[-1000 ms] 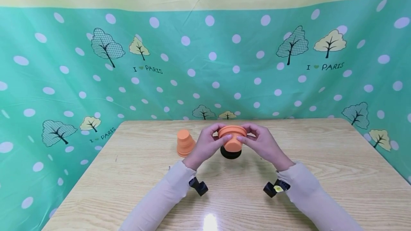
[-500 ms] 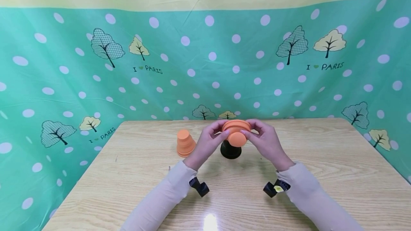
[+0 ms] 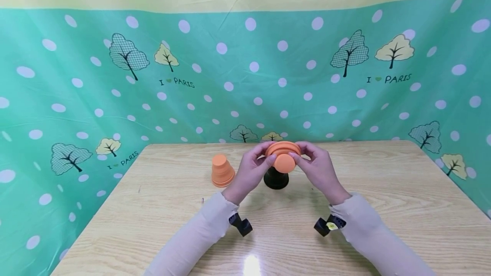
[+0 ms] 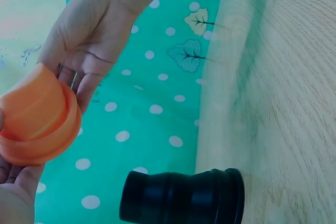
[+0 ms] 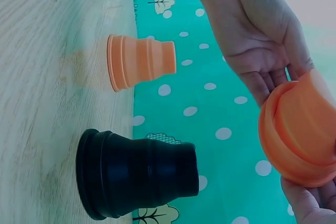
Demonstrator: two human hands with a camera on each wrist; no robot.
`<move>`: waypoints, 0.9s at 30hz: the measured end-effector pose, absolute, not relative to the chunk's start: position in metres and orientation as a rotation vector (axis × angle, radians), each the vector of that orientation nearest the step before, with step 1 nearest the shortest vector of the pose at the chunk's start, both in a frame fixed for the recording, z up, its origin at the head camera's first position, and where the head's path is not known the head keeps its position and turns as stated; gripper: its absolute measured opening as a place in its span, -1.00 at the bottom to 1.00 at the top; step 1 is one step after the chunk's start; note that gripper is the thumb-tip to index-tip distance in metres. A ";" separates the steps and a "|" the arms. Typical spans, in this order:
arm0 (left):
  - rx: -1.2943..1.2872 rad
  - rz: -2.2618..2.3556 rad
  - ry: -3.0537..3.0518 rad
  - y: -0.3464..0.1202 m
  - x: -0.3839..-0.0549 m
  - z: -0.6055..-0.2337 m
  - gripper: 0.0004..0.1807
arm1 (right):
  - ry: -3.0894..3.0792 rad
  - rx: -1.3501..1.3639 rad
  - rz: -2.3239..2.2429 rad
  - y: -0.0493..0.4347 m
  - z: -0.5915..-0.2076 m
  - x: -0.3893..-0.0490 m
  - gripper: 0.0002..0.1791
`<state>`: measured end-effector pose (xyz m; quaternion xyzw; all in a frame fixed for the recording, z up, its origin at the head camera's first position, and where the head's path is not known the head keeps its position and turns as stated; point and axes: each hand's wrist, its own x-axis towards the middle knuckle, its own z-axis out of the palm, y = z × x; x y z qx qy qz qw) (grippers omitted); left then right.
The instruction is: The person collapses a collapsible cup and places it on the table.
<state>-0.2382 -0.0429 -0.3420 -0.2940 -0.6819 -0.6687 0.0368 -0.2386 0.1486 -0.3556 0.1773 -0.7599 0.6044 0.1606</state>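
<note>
An orange collapsible cup [image 3: 284, 163] is held up between both hands, partly folded, its round base tilted towards the head camera. My left hand [image 3: 250, 171] pinches its left side, thumb at the base and fingers behind the rim. Mirroring that, my right hand [image 3: 317, 171] pinches the right side. In the right wrist view the cup's wide rim [image 5: 273, 145] shows as a thick rolled ring. Below and behind it, a black cup [image 3: 276, 180] of the same stepped shape stands upside down on the table, its top hidden by the held cup in the head view.
To the left, a second orange cup [image 3: 222, 172] stands upside down on the wooden table [image 3: 161, 208]. A green dotted curtain [image 3: 215, 110] hangs behind the table's far edge. Dark wrist cameras [image 3: 242, 226] jut from both forearms.
Both hands have raised the orange cup slightly and tipped it, so its base now faces the head camera. More of the black cup shows beneath. The standing cups have stayed put.
</note>
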 end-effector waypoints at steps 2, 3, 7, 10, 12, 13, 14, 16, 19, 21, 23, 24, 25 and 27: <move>-0.890 -2.033 -2.094 -0.042 -0.235 -0.338 -0.63 | -2.172 0.500 1.719 0.149 -0.355 -0.238 -0.71; -0.888 -2.022 -2.092 -0.041 -0.235 -0.338 -0.63 | -2.172 0.497 1.717 0.149 -0.355 -0.238 -0.71; -0.875 -2.006 -2.100 -0.040 -0.235 -0.338 -0.63 | -2.179 0.495 1.711 0.149 -0.355 -0.239 -0.71; -0.872 -2.013 -2.105 -0.040 -0.235 -0.339 -0.64 | -2.181 0.500 1.710 0.148 -0.355 -0.239 -0.71; -0.875 -2.015 -2.100 -0.040 -0.236 -0.339 -0.66 | -2.179 0.508 1.705 0.148 -0.356 -0.239 -0.71; -0.876 -2.015 -2.097 -0.040 -0.236 -0.339 -0.66 | -2.178 0.512 1.702 0.148 -0.356 -0.239 -0.71; -0.877 -2.013 -2.096 -0.040 -0.236 -0.339 -0.67 | -2.176 0.516 1.704 0.148 -0.356 -0.240 -0.71; -0.873 -2.010 -2.092 -0.040 -0.235 -0.339 -0.68 | -2.176 0.523 1.702 0.148 -0.357 -0.240 -0.71; -0.851 -1.993 -2.097 -0.040 -0.235 -0.339 -0.68 | -2.191 0.538 1.712 0.148 -0.357 -0.240 -0.70; -0.830 -1.966 -2.099 -0.040 -0.235 -0.339 -0.67 | -2.214 0.543 1.736 0.149 -0.357 -0.240 -0.70; -0.808 -1.937 -2.106 -0.041 -0.236 -0.340 -0.67 | -2.239 0.549 1.787 0.150 -0.357 -0.241 -0.68; -0.801 -1.929 -2.105 -0.042 -0.236 -0.340 -0.67 | -2.257 0.549 1.808 0.150 -0.357 -0.241 -0.67; -0.792 -1.931 -2.105 -0.043 -0.238 -0.342 -0.67 | -2.277 0.547 1.826 0.150 -0.356 -0.241 -0.66; -0.777 -1.945 -2.104 -0.044 -0.243 -0.348 -0.66 | -2.317 0.551 1.845 0.151 -0.356 -0.241 -0.65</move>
